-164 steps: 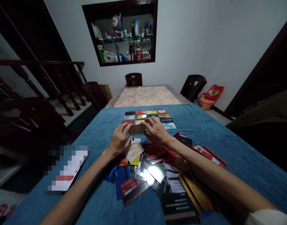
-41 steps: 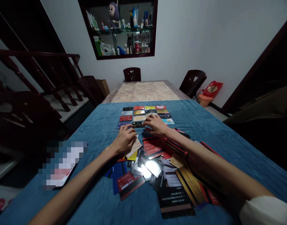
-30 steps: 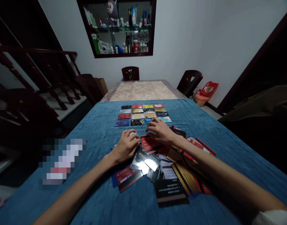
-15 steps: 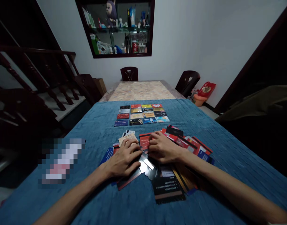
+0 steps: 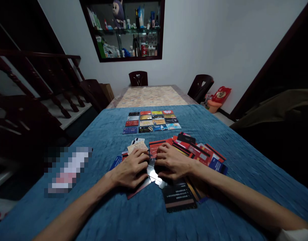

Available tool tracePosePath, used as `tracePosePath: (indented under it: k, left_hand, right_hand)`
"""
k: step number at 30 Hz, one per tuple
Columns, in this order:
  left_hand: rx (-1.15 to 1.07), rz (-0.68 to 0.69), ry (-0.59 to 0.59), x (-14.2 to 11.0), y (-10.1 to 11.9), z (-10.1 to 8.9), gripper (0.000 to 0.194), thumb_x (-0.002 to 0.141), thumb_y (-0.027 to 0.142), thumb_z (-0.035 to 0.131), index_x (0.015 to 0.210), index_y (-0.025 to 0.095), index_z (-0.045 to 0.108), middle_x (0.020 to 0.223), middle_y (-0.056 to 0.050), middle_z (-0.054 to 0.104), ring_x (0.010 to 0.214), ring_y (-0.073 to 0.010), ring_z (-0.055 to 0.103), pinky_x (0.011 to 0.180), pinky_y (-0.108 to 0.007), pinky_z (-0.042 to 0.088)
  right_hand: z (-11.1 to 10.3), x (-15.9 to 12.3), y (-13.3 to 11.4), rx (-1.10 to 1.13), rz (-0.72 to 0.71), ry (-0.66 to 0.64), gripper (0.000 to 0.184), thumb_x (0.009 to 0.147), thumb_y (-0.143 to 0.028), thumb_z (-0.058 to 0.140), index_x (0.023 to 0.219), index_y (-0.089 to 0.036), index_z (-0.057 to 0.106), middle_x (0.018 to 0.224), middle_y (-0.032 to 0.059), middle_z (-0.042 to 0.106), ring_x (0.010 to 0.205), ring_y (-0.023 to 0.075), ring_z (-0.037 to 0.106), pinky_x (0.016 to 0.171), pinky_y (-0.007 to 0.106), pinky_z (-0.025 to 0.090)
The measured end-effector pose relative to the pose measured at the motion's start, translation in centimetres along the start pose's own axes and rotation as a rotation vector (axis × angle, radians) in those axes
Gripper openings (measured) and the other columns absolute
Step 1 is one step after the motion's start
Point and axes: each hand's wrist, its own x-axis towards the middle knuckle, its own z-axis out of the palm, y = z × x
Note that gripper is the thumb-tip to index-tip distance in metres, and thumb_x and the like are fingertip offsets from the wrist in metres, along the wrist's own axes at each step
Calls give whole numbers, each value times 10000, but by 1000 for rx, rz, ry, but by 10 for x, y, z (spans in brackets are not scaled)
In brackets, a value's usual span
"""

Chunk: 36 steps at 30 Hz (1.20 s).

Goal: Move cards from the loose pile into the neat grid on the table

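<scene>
A loose pile of plastic cards (image 5: 194, 152) lies on the blue cloth (image 5: 231, 137) in front of me. My left hand (image 5: 130, 167) rests on the pile's left part, fingers curled onto the cards. My right hand (image 5: 171, 162) sits beside it, fingers bent and pressing on cards in the pile's middle. What either hand grips is hidden under the fingers. Farther away, a neat grid of cards (image 5: 151, 121) lies face up in three rows. A black card (image 5: 179, 197) lies nearest me.
A blurred flat object (image 5: 67, 170) lies on the cloth at the left. Beyond the cloth is a patterned table top (image 5: 152, 97) with dark chairs (image 5: 138, 78) around it. A stair railing (image 5: 43, 80) stands at the left; a wall cabinet (image 5: 126, 30) hangs ahead.
Both hands have drawn back from the card grid toward me and now lie on the loose pile. The grid has gained a third row since the oldest frame.
</scene>
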Motion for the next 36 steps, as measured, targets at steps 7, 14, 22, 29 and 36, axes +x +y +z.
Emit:
tracePosePath:
  k: [7, 14, 22, 29, 36]
  left_hand:
    - [-3, -43, -65, 0, -1, -8, 293, 793, 239, 635, 1078, 176, 615, 1107, -104, 652, 1180, -299, 497, 1045, -501, 404]
    - [56, 15, -61, 0, 1, -5, 165, 847, 237, 584, 986, 159, 630, 985, -98, 684, 1116, -285, 536, 1037, -496, 394]
    - [-17, 49, 55, 1, -3, -8, 128, 899, 168, 531, 940, 168, 653, 898, -73, 690, 1054, -243, 561, 967, -431, 448]
    - [-88, -17, 149, -4, -15, 1, 195, 939, 162, 496, 1026, 169, 670, 902, -82, 683, 1027, -224, 572, 923, -404, 492]
    - [-158, -90, 207, -5, -20, 8, 321, 935, 105, 437, 1209, 158, 597, 982, -98, 666, 1024, -208, 582, 883, -374, 526]
  right_hand:
    - [1, -2, -6, -29, -12, 27, 437, 881, -585, 527, 947, -175, 661, 967, 95, 679, 941, 242, 481, 872, 431, 299]
    - [-2, -1, -9, -49, -2, -13, 473, 860, -605, 526, 966, -162, 657, 952, 109, 668, 917, 247, 478, 853, 431, 303]
    - [-5, 0, -10, 47, 54, 0, 253, 829, -387, 587, 950, -175, 653, 909, 76, 693, 913, 226, 512, 852, 397, 310]
    - [1, -1, 1, 111, 131, 36, 249, 802, -193, 568, 1036, -172, 652, 948, 79, 698, 926, 216, 538, 832, 364, 324]
    - [10, -3, 7, 116, 241, 98, 245, 818, -164, 554, 1048, -169, 636, 960, 97, 685, 905, 221, 557, 800, 351, 336]
